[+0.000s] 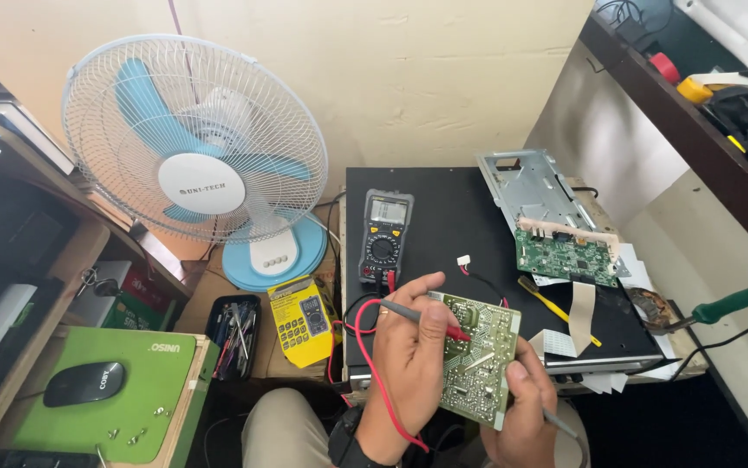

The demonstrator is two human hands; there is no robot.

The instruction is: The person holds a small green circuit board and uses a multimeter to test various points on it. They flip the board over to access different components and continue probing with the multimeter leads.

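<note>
- Our left fingers [433,305] pinch the red test probe [417,317] like a pen, its tip pressed to the solder side of the green circuit board [478,360].
- Our right fingers [520,374] are curled tight against that board's right edge, gripping it and a second, dark probe lead [558,424] that runs out beneath the hand; its tip is hidden, so we cannot tell where it lands.
- The board is held tilted above our lap, just in front of the black tabletop [443,217] and clear of it.
- We judge this a probing step: one point under test, the reading yet to be taken. The next move calls for a steady tip and a glance up at the meter.
- The left hand [404,351] rises from below the board, wrist bent, a red lead [374,368] looping around it; the right hand [521,407] cradles the board from its lower right corner.
- Beyond the board, the digital multimeter [385,234] lies on the tabletop; farther right of the board sit a second green board [565,257] on a metal chassis [530,186] and a green-handled soldering iron [729,303].
- Well left of the board stands a white and blue fan [194,143].
</note>
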